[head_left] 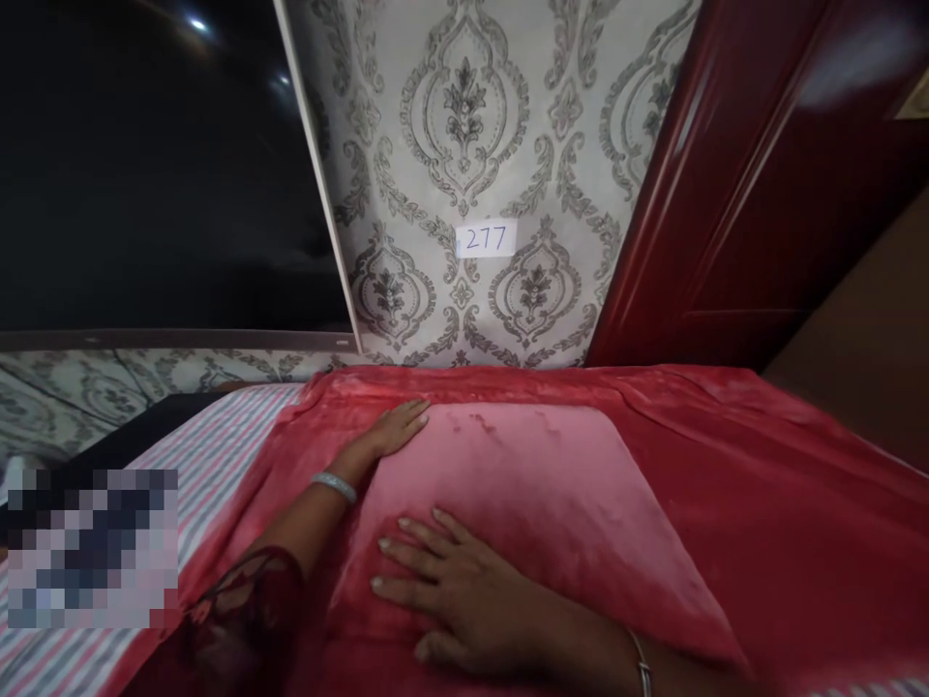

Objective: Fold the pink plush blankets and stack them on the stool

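pink pillow [537, 503] lies centred on red blanket [762, 484]. left hand [388, 433] rests flat at its 10 o'clock corner, fingers straight. right hand [464, 590] presses its 7 o'clock edge, fingers spread, gripping nothing.

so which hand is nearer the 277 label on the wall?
Left. The left hand lies flat at the pillow's far left corner, below the 277 label; the right hand rests on the pillow's near edge.
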The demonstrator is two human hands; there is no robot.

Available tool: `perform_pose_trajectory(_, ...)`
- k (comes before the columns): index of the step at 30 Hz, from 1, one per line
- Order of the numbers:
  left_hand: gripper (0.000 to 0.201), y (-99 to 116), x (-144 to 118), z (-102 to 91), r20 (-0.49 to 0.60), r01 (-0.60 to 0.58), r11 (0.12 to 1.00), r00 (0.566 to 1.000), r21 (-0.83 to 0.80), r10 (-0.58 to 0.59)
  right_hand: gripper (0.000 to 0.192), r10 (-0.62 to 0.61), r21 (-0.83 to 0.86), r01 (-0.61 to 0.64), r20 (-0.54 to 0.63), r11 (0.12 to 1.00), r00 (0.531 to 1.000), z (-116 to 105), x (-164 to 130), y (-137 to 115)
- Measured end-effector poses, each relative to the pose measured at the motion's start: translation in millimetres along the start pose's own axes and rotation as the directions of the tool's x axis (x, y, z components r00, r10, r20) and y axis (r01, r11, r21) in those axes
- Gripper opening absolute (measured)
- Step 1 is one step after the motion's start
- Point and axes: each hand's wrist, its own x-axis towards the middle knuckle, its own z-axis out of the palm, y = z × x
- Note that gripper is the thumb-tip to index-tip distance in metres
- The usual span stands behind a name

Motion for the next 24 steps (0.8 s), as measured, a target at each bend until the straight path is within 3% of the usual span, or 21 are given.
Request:
perform_pose_trajectory(4, 0.066, -0.4, 0.7, -4.0, -0.013, 0.007, 1.0, 1.0, 0.006, -0.007, 0.061, 0.003, -0.016, -0.003, -0.013, 1.0, 1.0, 1.0, 0.4, -0.3)
perform_pose_trajectory(7, 0.064, 15.2, -4.6, -17.2, -0.018, 0.003, 0.999, 1.0, 0.033, -0.003, 0.061, 0.002, -0.027, -0.003, -0.02, 1.0, 1.0, -2.0, 1.0, -3.6)
perform_pose_trajectory(10, 0.061, 46.5, -12.7, -30.6, -0.04, -0.04, 0.997, 0.998, 0.064, 0.042, 0.062, -0.019, -0.046, 0.018, -0.026, 0.999, 0.999, -16.3, -5.0, -9.9)
perform_pose_trajectory(13, 0.063, 89.8, -24.3, -35.4, 0.036, -0.223, 0.975, 0.974, 0.014, 0.222, 0.059, -0.019, -0.078, 0.016, -0.049, 0.997, 0.999, -35.8, -22.8, -12.4)
perform_pose_trajectory(16, 0.064, 130.7, -35.6, -27.2, 0.159, -0.435, 0.89, 0.877, -0.136, 0.453, 0.055, 0.035, -0.12, -0.041, -0.056, 0.992, 0.998, -42.9, -46.3, -5.9)
perform_pose_trajectory(18, 0.06, 147.9, -39.0, -15.1, 0.195, -0.497, 0.852, 0.83, -0.162, 0.522, 0.056, 0.048, -0.141, -0.051, -0.026, 0.989, 0.999, -37.3, -58.7, 0.5)
perform_pose_trajectory(21, 0.064, 153.7, -33.9, 5.4, 0.2, -0.526, 0.85, 0.829, -0.035, 0.522, 0.062, 0.045, -0.136, -0.044, 0.002, 0.99, 0.999, -23.1, -67.5, 6.7)
perform_pose_trajectory(24, 0.067, 142.0, -17.1, 16.7, 0.149, -0.51, 0.855, 0.856, 0.092, 0.495, 0.062, 0.062, -0.11, -0.064, -0.023, 0.992, 0.998, -15.1, -68.7, 7.4)
